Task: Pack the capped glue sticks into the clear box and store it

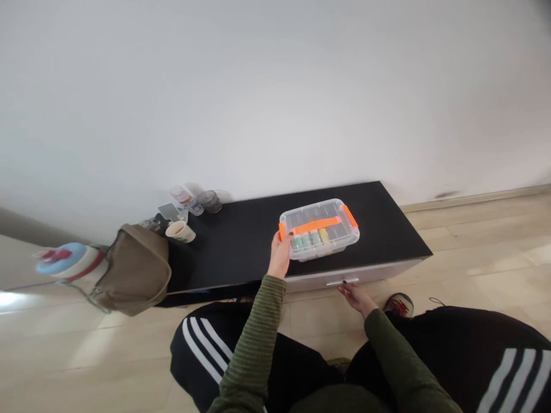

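A clear plastic box (333, 238) with an orange handle and orange side clips is over the right part of a low black-topped cabinet (241, 241). Small green, white and yellow items show through its lid. My left hand (280, 252) grips the box at its left front corner, thumb on top near the orange clip. Below the cabinet's front edge, my right hand (355, 295) is at the metal handle (342, 282) of the white drawer front, its fingers curled at the bar.
On the cabinet's left stand a paper cup (181, 231), a grey glass jar (209, 201), a white bottle (187, 201) and a phone-like item (169, 211). A brown bag (135, 269) and a blue-lidded bottle (71, 261) are farther left. A shoe (399, 304) is on the floor.
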`<state>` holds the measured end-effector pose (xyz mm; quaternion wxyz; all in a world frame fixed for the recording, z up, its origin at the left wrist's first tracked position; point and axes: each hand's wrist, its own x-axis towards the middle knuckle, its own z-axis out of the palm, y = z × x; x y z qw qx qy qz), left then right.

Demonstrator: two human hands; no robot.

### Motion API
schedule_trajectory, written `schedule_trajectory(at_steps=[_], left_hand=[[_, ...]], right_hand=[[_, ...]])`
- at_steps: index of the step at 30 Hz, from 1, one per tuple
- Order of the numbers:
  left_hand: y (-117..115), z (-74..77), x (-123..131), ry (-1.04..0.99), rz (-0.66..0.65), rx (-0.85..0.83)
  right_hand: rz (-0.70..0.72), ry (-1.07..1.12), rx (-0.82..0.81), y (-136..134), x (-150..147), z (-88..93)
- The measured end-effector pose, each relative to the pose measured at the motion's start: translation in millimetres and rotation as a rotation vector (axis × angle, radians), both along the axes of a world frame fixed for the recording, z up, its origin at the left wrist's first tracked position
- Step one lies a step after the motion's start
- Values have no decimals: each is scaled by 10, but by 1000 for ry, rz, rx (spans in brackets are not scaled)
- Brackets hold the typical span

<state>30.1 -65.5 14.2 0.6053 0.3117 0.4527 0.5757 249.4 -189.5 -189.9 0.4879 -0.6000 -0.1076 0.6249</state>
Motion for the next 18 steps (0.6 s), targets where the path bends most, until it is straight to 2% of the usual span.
schedule_trajectory(at_steps=[4, 7, 8, 10, 13, 15, 18], left_hand=[[-1, -20, 24, -9, 8, 10], [1, -30, 38, -10, 17, 8], [3, -32, 41, -10, 16, 7], [6, -35, 46, -13, 22, 11], [-5, -33, 59, -25, 49, 20], [-34, -26, 69, -23, 69, 32], [-106, -20, 63, -26, 98, 48]], right_hand=[[75, -36, -136, -288, -35, 115], [175, -63, -207, -519, -52, 332], [221, -96, -188, -582, -49, 441], [329, -255, -47, -669, -27, 694], [439, -668, 265, -706, 31, 1038], [484, -861, 371, -700, 59, 1147], [671, -1016, 296, -709, 50, 1101]])
